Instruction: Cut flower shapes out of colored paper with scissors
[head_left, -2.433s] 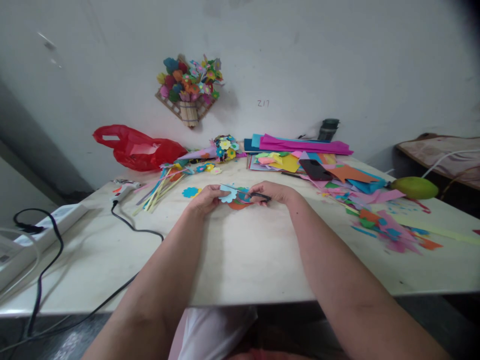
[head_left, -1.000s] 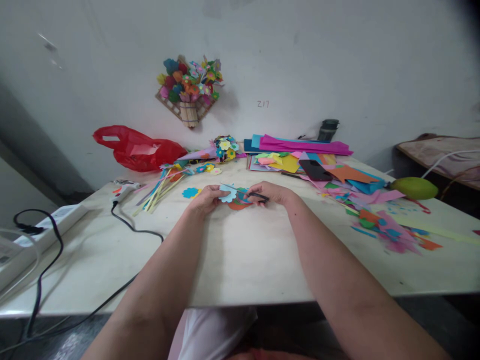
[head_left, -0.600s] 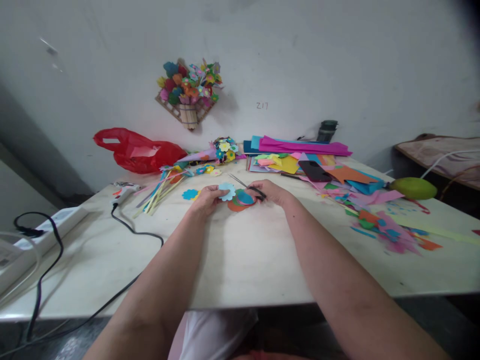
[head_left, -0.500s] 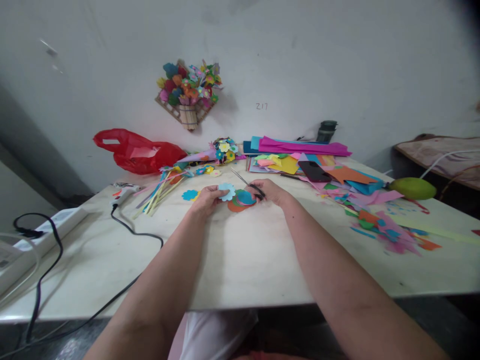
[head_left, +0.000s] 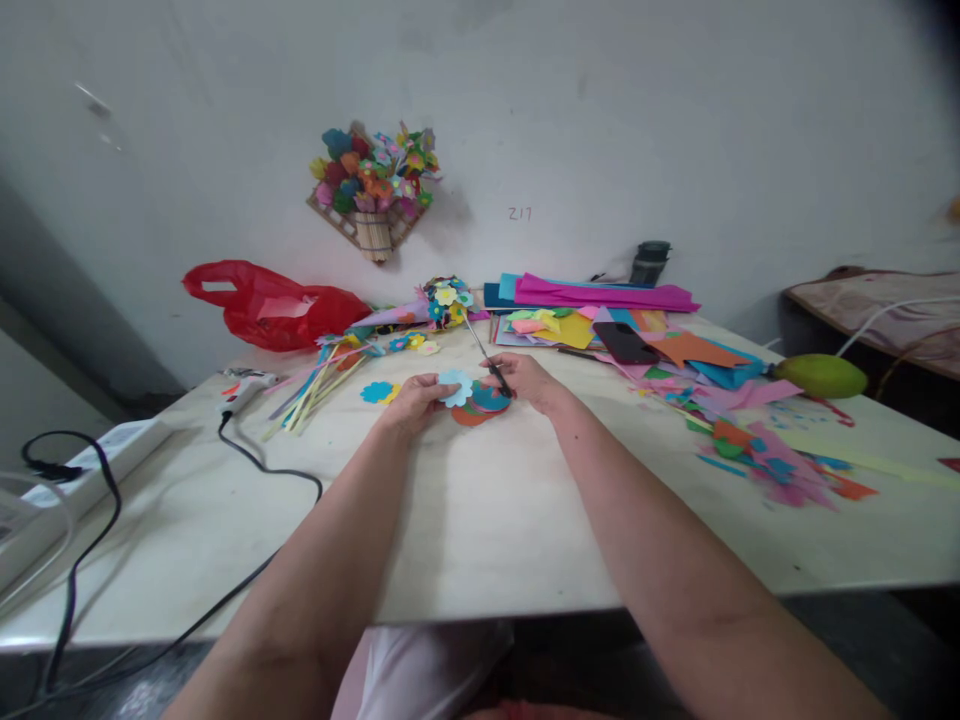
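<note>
On the wall [head_left: 600, 130], a basket [head_left: 373, 236] holds flowers [head_left: 371, 172]; left hand [head_left: 417, 400], a blue cutout [head_left: 458, 386].

Beyond the left hand [head_left: 420, 398] and the right hand [head_left: 521, 378], a scuffed, grey-white wall [head_left: 675, 130] carries the number 217 [head_left: 520, 214] and, past the left hand, a hanging flower ornament [head_left: 375, 190]. The pale table [head_left: 487, 530] extends beneath both hands. Well right of the right hand is a patterned surface [head_left: 892, 300]. Dark floor [head_left: 855, 630] shows nearer than the hands, in soft light.

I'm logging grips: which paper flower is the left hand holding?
The pale blue flower, pinched in the left hand; the deeper blue flower lies on the table.
</note>
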